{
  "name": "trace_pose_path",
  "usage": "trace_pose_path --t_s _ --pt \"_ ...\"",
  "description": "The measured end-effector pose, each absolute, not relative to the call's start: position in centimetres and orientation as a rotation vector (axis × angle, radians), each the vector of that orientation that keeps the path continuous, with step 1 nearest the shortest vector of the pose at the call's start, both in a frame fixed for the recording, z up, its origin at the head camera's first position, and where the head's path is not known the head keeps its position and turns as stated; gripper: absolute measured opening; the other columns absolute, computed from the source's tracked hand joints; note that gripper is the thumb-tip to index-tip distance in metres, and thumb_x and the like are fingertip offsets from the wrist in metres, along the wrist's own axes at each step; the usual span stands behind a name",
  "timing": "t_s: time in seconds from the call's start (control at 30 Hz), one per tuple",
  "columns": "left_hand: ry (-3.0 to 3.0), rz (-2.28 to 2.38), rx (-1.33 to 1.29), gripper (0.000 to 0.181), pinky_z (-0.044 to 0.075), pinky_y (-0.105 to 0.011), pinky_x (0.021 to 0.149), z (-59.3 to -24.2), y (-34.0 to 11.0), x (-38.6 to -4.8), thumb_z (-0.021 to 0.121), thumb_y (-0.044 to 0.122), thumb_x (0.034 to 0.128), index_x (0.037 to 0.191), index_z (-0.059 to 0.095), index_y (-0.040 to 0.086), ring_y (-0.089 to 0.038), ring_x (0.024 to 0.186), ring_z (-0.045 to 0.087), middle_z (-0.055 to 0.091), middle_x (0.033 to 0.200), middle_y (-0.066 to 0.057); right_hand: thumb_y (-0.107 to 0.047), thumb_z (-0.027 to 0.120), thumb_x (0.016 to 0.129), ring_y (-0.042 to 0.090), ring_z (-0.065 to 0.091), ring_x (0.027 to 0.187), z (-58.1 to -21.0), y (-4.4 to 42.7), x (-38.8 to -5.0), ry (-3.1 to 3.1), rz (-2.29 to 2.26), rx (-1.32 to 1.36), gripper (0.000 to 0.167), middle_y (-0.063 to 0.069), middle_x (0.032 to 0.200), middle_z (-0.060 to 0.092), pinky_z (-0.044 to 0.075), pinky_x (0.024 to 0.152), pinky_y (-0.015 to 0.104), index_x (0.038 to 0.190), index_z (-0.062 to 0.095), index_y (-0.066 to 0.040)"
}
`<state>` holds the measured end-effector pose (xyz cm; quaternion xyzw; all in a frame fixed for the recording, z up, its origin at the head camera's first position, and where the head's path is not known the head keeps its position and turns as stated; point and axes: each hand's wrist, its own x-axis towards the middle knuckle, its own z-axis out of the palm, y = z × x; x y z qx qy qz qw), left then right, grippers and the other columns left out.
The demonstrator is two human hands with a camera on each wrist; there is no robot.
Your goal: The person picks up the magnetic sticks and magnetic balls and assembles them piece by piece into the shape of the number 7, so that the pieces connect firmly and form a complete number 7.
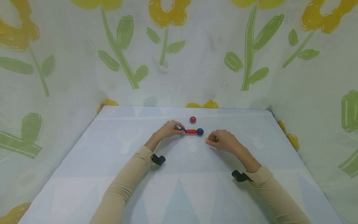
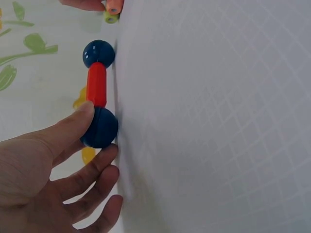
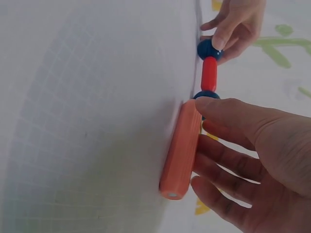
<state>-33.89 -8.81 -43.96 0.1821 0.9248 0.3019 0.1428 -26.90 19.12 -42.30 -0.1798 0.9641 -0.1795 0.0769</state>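
My left hand pinches a dark blue ball between thumb and fingers. That ball sits at one end of a short red building-toy rod, and a second blue ball is at its other end. To the right, my right hand holds an orange rod, longer than the red one, along with a yellow-green rod. Most of the yellow-green rod is hidden by the fingers. The rods in the right hand are apart from the right blue ball in the head view.
A dark red ball lies on the table behind the red rod. The pale patterned cloth covers the table. Flower-printed curtains hang along the back and both sides. Black wrist cameras jut from both cuffs.
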Motion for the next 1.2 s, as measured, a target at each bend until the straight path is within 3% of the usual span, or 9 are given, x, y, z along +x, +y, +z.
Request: trace_pose_path --t_s 1.2 --pt "2.683 0.862 0.537 0.037 0.05 -0.025 0.072 -43.82 -8.74 -33.63 0.073 0.031 0.0885 0.122 0.069 0.016 -0.019 0.088 0.06 0.071 0.109 -0.008 -0.032 0.072 0.089 0.012 0.054 0.069 -43.33 19.25 -27.56 2.935 -0.515 -0.618 0.025 -0.001 0.081 0.071 0.047 0.064 0.024 0.098 0.077 -0.009"
